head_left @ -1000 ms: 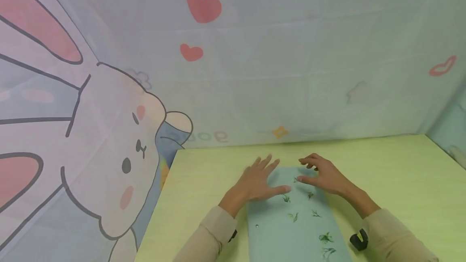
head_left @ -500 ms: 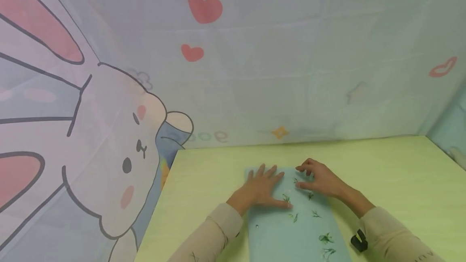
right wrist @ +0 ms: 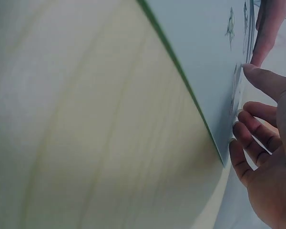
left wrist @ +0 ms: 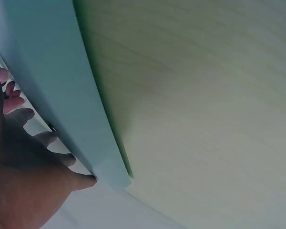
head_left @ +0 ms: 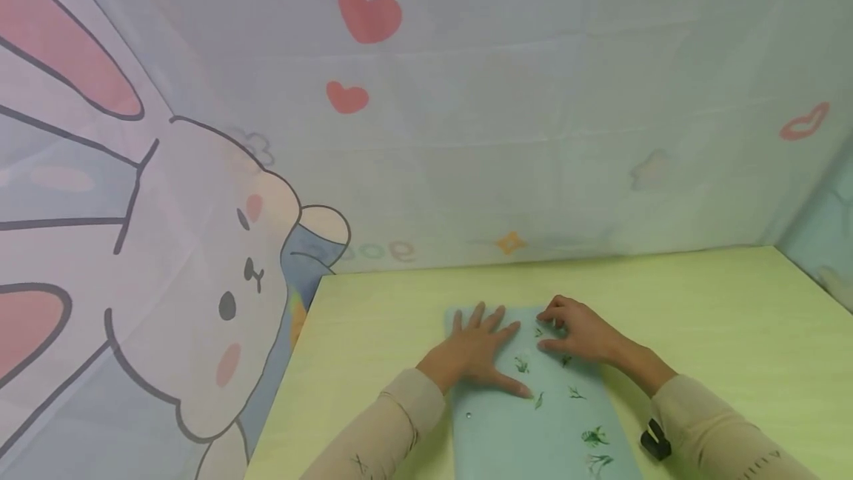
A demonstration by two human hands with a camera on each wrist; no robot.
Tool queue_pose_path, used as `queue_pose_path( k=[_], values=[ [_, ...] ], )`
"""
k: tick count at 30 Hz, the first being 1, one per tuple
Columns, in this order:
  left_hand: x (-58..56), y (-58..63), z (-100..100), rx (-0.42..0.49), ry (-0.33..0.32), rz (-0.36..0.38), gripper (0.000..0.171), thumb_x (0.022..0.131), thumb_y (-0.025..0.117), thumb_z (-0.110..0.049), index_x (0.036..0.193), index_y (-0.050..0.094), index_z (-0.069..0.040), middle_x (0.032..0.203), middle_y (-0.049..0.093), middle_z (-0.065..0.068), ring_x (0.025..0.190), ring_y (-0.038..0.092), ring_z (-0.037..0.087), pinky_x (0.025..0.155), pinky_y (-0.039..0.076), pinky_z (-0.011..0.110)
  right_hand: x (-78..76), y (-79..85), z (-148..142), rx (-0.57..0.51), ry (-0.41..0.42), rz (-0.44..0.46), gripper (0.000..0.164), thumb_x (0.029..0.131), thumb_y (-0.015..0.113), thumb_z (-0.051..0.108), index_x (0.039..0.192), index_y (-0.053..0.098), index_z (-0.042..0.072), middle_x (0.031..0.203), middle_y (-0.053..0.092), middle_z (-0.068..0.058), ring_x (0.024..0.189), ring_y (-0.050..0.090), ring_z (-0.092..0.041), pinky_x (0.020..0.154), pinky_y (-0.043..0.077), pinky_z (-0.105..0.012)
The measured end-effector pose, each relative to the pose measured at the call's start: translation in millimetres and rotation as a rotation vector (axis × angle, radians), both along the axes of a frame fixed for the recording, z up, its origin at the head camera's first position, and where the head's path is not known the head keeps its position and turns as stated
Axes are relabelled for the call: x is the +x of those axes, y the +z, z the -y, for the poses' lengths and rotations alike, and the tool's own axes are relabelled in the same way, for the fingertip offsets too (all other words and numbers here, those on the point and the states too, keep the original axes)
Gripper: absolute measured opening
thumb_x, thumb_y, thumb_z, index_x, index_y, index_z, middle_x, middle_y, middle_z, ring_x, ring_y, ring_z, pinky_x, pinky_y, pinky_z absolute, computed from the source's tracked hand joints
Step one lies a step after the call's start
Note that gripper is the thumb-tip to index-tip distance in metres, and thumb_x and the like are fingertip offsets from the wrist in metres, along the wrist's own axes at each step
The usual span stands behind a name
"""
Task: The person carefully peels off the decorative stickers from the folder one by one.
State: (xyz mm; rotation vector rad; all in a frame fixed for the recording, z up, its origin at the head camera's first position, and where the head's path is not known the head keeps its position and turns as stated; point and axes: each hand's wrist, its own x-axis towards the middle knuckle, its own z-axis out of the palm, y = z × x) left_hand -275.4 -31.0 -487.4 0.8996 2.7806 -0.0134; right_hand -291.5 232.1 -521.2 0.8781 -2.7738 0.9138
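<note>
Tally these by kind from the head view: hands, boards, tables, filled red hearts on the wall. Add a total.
Hands: 2
Blue board: 1
Table: 1
Filled red hearts: 2
Total: 6

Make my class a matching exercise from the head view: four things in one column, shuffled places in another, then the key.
Things
1. pale blue rectangular panel with green sprigs
2. small black object
3. larger solid red heart
4. orange four-pointed star

Places
A. just above the far edge of the yellow-green wood-grain table
B. above a smaller red heart on the pale cloth backdrop
C. lying on the table
D. beside the right beige sleeve

Pairs: 1-C, 2-D, 3-B, 4-A
</note>
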Motion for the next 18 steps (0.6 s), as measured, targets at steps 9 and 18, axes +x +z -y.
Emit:
queue_pose_path(
  k=[9, 18],
  values=[
    [-1.2, -1.0, 2.3, 0.039, -0.012, 0.023, 0.115, 0.080, 0.067, -0.087, 0.171, 0.026, -0.030, 0.178, 0.012, 0.004, 0.163, 0.006, 0.038, 0.126, 0.008, 0.067, -1.2, -2.5, -2.3, -0.042, 0.004, -0.010, 0.030, 0.093, 0.085, 0.023, 0.115, 0.078, 0.003, 0.104, 0.065, -0.002, 0.083, 0.056, -0.015, 0.071, 0.049, -0.031],
    [-0.4, -8.3, 3.9, 0.033, -0.025, -0.001, 0.113, 0.080, 0.064, -0.089, 0.170, 0.027, -0.032, 0.178, 0.013, 0.003, 0.163, 0.006, 0.037, 0.127, 0.007, 0.066, 2.6, 0.6, -0.8, -0.039, 0.021, -0.018, 0.026, 0.092, 0.086, 0.021, 0.111, 0.080, 0.004, 0.102, 0.065, -0.001, 0.084, 0.057, -0.016, 0.072, 0.050, -0.031]
  ],
)
